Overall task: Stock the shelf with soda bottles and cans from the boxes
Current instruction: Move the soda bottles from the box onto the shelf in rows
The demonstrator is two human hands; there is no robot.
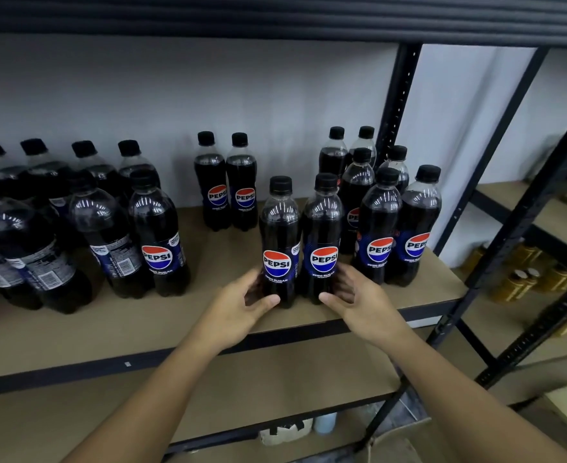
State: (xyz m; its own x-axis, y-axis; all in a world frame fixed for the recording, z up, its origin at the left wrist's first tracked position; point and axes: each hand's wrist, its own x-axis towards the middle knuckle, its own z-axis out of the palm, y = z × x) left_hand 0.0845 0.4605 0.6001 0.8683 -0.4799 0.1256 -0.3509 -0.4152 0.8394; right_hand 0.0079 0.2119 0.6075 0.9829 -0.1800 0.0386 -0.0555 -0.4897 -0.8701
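Your left hand (242, 305) wraps the base of the left Pepsi bottle (279, 235), thumb across the front. Your right hand (354, 295) grips the right Pepsi bottle (324, 228). Both stand upright and touching near the front edge of the shelf (225, 259). A bottle cluster (379, 228) stands just right of your right hand.

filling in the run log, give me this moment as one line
step: stocking shelf; left hand: grips left bottle; right hand: grips right bottle; bottles: upright, side by side, near front edge; labels: facing out
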